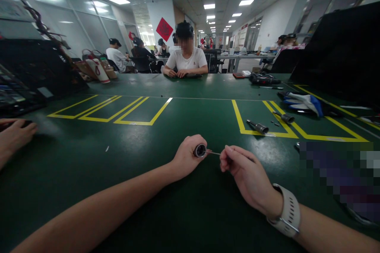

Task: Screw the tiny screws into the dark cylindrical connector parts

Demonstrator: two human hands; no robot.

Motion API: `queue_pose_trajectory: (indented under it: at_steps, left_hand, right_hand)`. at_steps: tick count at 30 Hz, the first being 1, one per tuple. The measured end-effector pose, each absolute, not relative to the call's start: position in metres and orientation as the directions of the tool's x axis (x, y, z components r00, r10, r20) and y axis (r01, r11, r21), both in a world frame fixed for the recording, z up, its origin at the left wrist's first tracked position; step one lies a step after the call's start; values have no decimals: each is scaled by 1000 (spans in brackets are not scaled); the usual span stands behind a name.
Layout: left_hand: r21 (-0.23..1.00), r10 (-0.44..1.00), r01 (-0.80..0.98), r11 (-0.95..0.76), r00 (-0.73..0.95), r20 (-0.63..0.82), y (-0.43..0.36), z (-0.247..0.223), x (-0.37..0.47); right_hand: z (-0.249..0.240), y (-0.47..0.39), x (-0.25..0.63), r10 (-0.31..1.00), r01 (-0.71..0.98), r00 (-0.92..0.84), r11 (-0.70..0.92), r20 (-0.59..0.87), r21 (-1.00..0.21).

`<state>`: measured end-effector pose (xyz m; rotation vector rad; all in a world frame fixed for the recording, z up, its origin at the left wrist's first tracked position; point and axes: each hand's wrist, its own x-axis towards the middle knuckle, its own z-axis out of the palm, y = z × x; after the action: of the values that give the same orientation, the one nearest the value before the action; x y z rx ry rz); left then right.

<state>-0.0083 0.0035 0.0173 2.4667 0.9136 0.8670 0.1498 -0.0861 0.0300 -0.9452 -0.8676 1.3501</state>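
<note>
Near the middle of the green table, my left hand [187,156] is wrapped round a dark metal cylinder [200,150], whose round open end faces me. To its right, my right hand [242,170] pinches a thin metal rod [214,153]. The rod's far tip reaches the cylinder's opening; whether it touches inside is too small to tell. A pale watch is on my right wrist. Two similar metal parts lie farther right, one [259,127] at the yellow-taped frame and another [285,117] behind it. A few tiny dark pieces sit between them.
On the green table [133,205], blue-and-white gloves [305,102] and a black pouch [264,78] lie at the right. A blurred-out object [341,182] is at the lower right. Another person's hand [18,136] rests at the left edge; a person [186,60] sits opposite.
</note>
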Motion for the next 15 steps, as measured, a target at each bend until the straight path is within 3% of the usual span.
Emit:
queue_pose_trajectory:
  at_steps: [4, 10, 15]
  left_hand:
    - [530, 692, 463, -710, 596, 407, 4, 17, -8]
    - [428, 664, 513, -744, 641, 385, 2, 17, -8]
    - [456, 648, 469, -757, 634, 422, 1, 15, -9]
  right_hand:
    - [28, -87, 150, 997, -382, 70, 14, -14, -924]
    - [21, -91, 151, 984, -37, 117, 136, 130, -990]
    - [27, -91, 149, 996, -189, 79, 64, 49, -980]
